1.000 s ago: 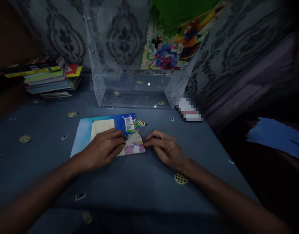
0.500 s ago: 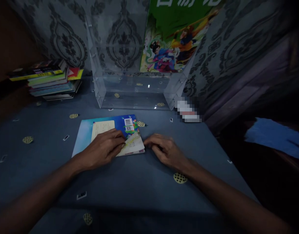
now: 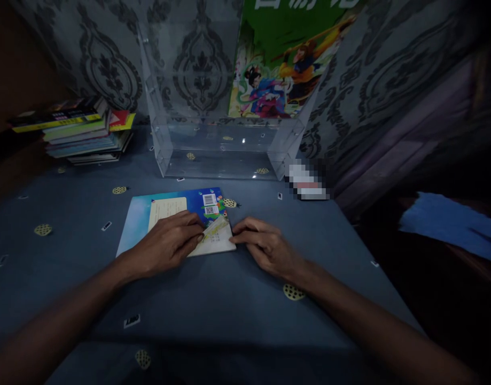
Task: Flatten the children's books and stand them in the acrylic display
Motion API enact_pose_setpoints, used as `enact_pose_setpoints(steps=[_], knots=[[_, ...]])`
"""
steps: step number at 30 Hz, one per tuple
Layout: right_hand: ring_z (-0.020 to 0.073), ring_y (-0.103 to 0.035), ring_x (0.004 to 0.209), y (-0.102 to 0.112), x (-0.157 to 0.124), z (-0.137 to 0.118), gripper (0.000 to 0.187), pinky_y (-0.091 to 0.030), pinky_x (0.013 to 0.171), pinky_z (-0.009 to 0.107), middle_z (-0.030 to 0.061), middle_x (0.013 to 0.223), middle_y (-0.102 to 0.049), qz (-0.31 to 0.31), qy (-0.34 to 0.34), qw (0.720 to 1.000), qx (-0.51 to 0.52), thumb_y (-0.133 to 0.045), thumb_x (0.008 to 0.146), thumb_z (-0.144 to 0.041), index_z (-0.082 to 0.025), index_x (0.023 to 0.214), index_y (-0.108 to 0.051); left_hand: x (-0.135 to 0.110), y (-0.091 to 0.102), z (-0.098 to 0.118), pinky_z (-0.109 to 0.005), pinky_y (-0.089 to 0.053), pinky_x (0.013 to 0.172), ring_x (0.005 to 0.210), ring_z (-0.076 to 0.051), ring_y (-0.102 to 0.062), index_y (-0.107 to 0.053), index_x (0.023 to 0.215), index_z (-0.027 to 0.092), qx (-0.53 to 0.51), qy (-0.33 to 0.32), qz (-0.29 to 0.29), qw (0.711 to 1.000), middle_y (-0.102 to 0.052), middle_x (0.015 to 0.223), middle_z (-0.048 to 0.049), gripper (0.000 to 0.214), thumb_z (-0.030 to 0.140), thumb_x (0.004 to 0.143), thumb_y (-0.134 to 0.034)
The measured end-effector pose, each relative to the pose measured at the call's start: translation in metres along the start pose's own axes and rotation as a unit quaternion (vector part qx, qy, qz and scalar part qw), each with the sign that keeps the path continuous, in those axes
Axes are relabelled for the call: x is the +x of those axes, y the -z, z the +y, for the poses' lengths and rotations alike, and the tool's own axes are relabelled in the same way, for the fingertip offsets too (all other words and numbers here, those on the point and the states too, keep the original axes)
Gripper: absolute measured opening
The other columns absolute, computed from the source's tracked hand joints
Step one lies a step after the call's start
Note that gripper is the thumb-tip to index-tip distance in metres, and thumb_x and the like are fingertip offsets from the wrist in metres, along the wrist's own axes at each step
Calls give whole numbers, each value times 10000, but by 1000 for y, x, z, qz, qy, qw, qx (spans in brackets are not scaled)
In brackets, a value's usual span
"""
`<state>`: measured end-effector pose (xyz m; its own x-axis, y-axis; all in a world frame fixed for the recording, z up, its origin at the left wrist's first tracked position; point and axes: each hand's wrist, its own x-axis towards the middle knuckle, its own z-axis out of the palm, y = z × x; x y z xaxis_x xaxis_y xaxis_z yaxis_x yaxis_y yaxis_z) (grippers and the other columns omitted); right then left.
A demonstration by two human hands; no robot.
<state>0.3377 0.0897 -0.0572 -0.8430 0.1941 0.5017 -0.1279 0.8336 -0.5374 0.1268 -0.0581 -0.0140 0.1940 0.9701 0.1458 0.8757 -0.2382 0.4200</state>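
Observation:
A thin blue book (image 3: 139,214) lies on the cloth with its back cover up, showing a cream text panel and a barcode. My left hand (image 3: 171,240) rests across it, thumb and fingers closed on the folded-back near right corner of the cover. Under that fold a pale printed page (image 3: 219,238) is exposed. At the book's right edge, my right hand (image 3: 265,243) has its fingers curled together, thumb and index tips on the page's edge. The exact grip of the right fingertips is hard to make out.
Behind the book stands a clear acrylic rack (image 3: 217,166), holding a green illustrated book (image 3: 269,64). A stack of books (image 3: 77,131) sits at the back left. A pixelated item (image 3: 307,182) lies right of the rack. The patterned tablecloth (image 3: 197,305) drops at the front edge.
My right hand has moved slightly left, and its fingertips now meet the book's page edge. The lifted page corner lies flatter. My left hand keeps its hold on the folded cover.

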Motion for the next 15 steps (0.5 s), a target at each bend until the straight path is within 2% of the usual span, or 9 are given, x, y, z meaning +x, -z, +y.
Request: enact_pose_setpoints(steps=[4,9,12,15], knots=[[177,-690,900,1,1,-1,373,-589,790,336,68,982,-711,-12,-22,999,22,-437,808,-8,-198,935,-731,0,1,0,-342,-466,761,896,-200,-555,-655,983,151,-5,-1,1,1000,-617,940,-69,293,245,1014,-379],[171,-699,859,2,1,-2,330,-575,779,318,54,916,-727,-1,-67,996,57,-431,795,-9,-189,871,-696,0,2,0,-347,-462,768,895,-204,-553,-652,979,152,-1,3,-6,1000,-617,941,-70,291,240,1013,-376],[143,-680,729,3,1,-3,320,-556,679,266,18,807,-708,14,-110,991,71,-433,820,-20,-192,948,-671,0,2,1,-347,-464,778,903,-204,-553,-650,985,154,0,7,-9,1000,-623,952,-73,292,246,1013,-375],[135,-673,729,4,1,-3,401,-552,675,256,16,833,-706,13,-82,994,73,-430,817,-10,-205,1062,-680,0,2,1,-346,-467,781,903,-204,-551,-649,1001,150,0,8,-6,1000,-621,949,-75,301,252,1014,-367]])
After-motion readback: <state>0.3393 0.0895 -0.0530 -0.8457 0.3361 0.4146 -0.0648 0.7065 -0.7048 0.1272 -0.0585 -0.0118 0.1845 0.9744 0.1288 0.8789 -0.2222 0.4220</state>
